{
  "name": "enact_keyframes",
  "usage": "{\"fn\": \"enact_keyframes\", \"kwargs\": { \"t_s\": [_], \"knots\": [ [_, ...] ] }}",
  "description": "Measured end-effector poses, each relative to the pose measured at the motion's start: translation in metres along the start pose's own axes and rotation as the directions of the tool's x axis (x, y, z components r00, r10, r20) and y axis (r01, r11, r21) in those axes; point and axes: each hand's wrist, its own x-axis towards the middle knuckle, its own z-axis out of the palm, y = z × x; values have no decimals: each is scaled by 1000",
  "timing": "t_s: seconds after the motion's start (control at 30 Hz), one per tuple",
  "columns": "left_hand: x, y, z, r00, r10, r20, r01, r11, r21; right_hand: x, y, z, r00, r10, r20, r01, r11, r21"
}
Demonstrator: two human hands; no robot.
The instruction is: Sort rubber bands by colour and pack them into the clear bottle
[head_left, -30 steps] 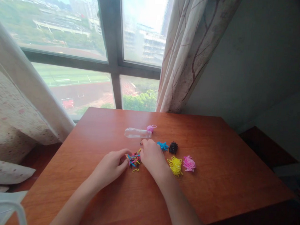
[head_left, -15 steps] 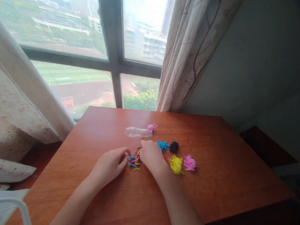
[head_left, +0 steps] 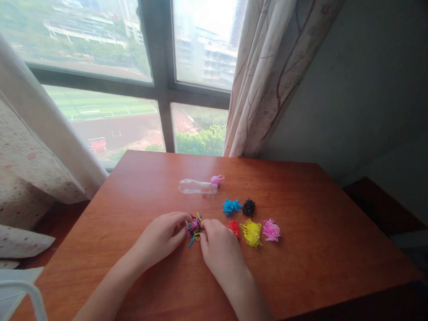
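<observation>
Watching from afar through the head camera. Both hands work close in at the tangle of mixed-colour bands (head_left: 194, 228), which sits on the table (head_left: 309, 264) between the two sets of fingertips.

Left hand (head_left: 160, 234): at the tangle's left edge, thumb and forefinger curved with a narrow gap between. I cannot tell whether a band is pinched there. Right hand (head_left: 220, 245): at the right edge, fingers bent inward, tips drawn close. Whether they hold anything, I cannot tell either.

Change over the last half second: the right hand has dropped nearer the wearer, uncovering the blue heap (head_left: 231, 207) and more of the red heap (head_left: 234, 228). The tangle looks more bunched; a blue strand now juts from its near side, and the yellow band that lay apart there no longer shows separately. I read this as the bands being teased about, with the mixed lot far from finished.

Unmoved: black heap (head_left: 249, 207) beside the blue; yellow heap (head_left: 252, 234) right of the red; pink heap (head_left: 272, 230) beyond. Clear bottle (head_left: 195, 186) lies behind, looped pink piece (head_left: 215, 180) at its right end.
</observation>
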Motion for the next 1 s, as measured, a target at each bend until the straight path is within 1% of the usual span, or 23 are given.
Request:
{"fn": "enact_keyframes", "kwargs": {
  "t_s": [0.13, 0.27, 0.37, 0.43, 0.53, 0.7, 0.87, 1.0],
  "knots": [
    [-3, 0, -1, 1000, -22, -10, 22, 1000, 16, -15, -2, 10, 998, 53, -37, -51, 998, 46],
    [-9, 0, 0, 998, -64, -20, 65, 996, 60, -20, -5, 20, 994, 93, -58, -90, 994, 58],
    [-14, 0, 2, 994, -104, -36, 107, 990, 96, -19, -4, 26, 994, 84, -64, -80, 995, 54],
    [-18, -1, 3, 993, -111, -43, 115, 988, 102, -19, -4, 28, 995, 66, -71, -64, 997, 37],
    [-24, -2, 8, 994, -96, -45, 100, 989, 110, -19, -3, 29, 996, 51, -76, -49, 998, 29],
    [-29, -4, 14, 997, -69, -30, 73, 982, 172, -23, -4, 29, 995, 35, -88, -31, 998, 49],
    [-28, -5, 15, 998, -60, -11, 61, 978, 202, -30, -2, 28, 993, 29, -110, -22, 997, 68],
    [-27, -4, 15, 998, -67, -11, 68, 974, 214, -39, 4, 24, 989, 48, -138, -33, 994, 106]
  ]
}}
